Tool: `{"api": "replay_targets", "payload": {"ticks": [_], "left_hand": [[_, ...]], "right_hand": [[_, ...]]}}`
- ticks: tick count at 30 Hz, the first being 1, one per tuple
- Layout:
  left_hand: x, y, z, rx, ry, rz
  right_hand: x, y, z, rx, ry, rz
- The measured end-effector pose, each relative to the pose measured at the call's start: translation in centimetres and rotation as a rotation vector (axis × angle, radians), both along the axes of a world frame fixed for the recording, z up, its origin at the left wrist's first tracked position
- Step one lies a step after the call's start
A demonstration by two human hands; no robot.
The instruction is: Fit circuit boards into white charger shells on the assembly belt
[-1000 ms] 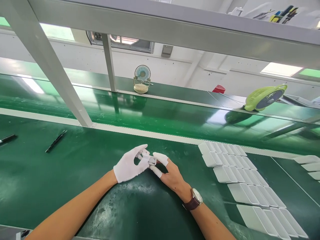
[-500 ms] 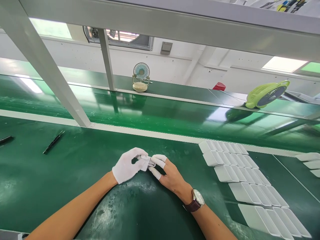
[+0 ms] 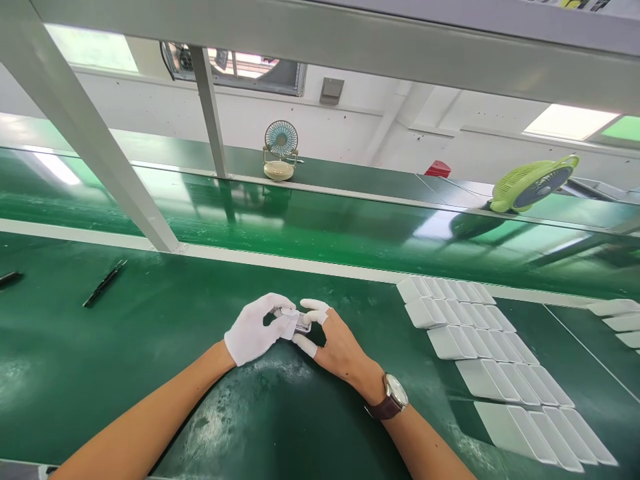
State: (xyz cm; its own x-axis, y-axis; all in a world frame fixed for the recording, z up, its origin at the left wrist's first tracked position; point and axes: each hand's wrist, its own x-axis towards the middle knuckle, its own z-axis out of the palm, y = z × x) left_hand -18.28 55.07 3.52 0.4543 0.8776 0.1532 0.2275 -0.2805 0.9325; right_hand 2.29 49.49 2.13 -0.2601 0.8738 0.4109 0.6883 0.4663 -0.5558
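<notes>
My left hand [image 3: 256, 332], in a white glove, is closed around a small silver rectangular part [image 3: 303, 325]. A white flap [image 3: 288, 325], cloth or film, lies over the part's left portion; I cannot tell which. At the part's right end is my right hand [image 3: 340, 341], with white covers on its fingertips. One fingertip presses on the part and the thumb sits below it, while another finger is lifted away. Both hands meet just above the green work surface [image 3: 280, 427]. The gloved fingers hide much of the part.
Rows of white trays [image 3: 505, 383] stand on the right. At the left lie a black pen-like tool [image 3: 105, 283] and another dark item [image 3: 9, 279]. A grey post [image 3: 107, 147] rises from the pale ledge [image 3: 280, 265]. Beyond are a small fan [image 3: 281, 141] and a green fan [image 3: 533, 185].
My right fingers have shifted slightly left along the part, and one finger has lifted and straightened. My left hand keeps its hold. The whole view has moved a little.
</notes>
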Motion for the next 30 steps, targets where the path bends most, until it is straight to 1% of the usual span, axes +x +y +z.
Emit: {"api": "replay_targets", "payload": {"ticks": [2, 6, 8, 12, 15, 18, 21, 24, 30], "left_hand": [[0.0, 0.1, -0.1, -0.007, 0.003, -0.005], [-0.1, 0.2, -0.3, 0.003, 0.0, -0.012], [-0.2, 0.3, -0.3, 0.009, -0.001, -0.022], [-0.2, 0.4, -0.3, 0.017, 0.007, -0.031], [-0.2, 0.4, -0.2, 0.022, 0.011, -0.035], [-0.2, 0.3, -0.1, 0.031, 0.02, -0.026], [-0.2, 0.3, -0.1, 0.035, 0.026, -0.013], [-0.1, 0.2, -0.2, 0.021, 0.025, -0.017], [-0.2, 0.3, -0.2, -0.022, 0.046, -0.013]], "right_hand": [[0.2, -0.1, 0.2, 0.018, -0.003, -0.014], [0.6, 0.0, 0.3, 0.1, -0.031, -0.023], [0.7, 0.0, 0.3, 0.109, -0.043, -0.022], [0.6, 0.1, 0.1, 0.084, 0.008, -0.003], [0.5, 0.1, 0.1, 0.016, 0.087, 0.01], [0.5, 0.0, 0.3, -0.067, 0.149, -0.014], [0.6, -0.1, 0.4, -0.102, 0.145, -0.037], [0.6, -0.2, 0.3, -0.092, 0.132, -0.019], [0.5, -0.2, -0.6, -0.021, 0.13, 0.034]]}}
